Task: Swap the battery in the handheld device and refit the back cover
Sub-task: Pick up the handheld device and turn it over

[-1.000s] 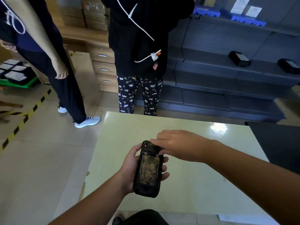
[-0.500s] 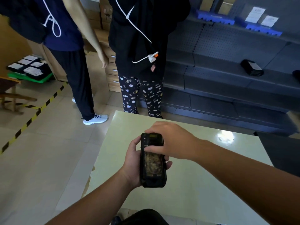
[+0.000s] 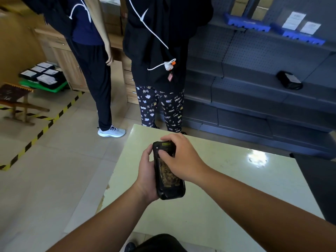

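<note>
Left hand (image 3: pixel 147 176): we see it gripping the device (image 3: pixel 169 179) above the worktop (image 3: pixel 236 188).
Right hand (image 3: pixel 181 157): fingers curled over the device's top.
Hidden: its middle, under our right hand; battery not visible.

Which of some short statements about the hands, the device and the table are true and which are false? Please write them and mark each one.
1. The left hand holds the handheld device from its left side. True.
2. The device lies flat on the table with no hand on it. False: it is held above the table, with both hands on it.
3. The right hand covers the upper part of the device. True.
4. A spare battery lies on the table beside the device. False: no battery is visible there.
5. Two people stand beyond the table's far edge. True.
</note>
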Tool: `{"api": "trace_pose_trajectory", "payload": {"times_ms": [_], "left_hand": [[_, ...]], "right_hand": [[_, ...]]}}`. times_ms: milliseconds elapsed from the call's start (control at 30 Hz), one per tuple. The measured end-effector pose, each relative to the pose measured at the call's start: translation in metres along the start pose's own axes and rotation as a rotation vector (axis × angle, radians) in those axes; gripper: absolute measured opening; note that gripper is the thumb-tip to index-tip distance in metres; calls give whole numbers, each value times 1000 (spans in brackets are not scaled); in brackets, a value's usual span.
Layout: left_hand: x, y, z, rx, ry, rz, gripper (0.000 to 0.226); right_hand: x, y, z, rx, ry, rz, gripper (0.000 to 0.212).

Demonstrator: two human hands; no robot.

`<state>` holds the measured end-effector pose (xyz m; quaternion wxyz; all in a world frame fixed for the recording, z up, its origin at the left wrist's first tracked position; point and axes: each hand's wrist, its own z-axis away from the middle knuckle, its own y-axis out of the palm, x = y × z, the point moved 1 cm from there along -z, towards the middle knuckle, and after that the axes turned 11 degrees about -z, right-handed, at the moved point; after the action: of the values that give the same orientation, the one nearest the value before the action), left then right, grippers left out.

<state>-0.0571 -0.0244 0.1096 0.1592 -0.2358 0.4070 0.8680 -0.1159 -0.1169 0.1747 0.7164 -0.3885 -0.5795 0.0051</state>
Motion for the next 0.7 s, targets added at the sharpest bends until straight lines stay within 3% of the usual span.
{"api": "trace_pose_trajectory", "payload": {"times_ms": [133, 200, 400, 567, 700], "left_hand": [[-1, 0, 3, -19, 35, -32, 81], [1, -1, 4, -22, 47, -28, 81], [7, -5, 2, -57, 25, -59, 80], [6, -4, -2, -67, 36, -72, 76], [4, 2, -5, -43, 64, -62, 73]], "right_hand": [[5, 11, 2, -37, 423, -316, 61], [6, 8, 3, -16, 552, -445, 42], [-2, 8, 9, -4, 632, -516, 66], [-1, 13, 8, -16, 784, -584, 38], [0, 13, 7, -17, 833, -666, 31]]}}
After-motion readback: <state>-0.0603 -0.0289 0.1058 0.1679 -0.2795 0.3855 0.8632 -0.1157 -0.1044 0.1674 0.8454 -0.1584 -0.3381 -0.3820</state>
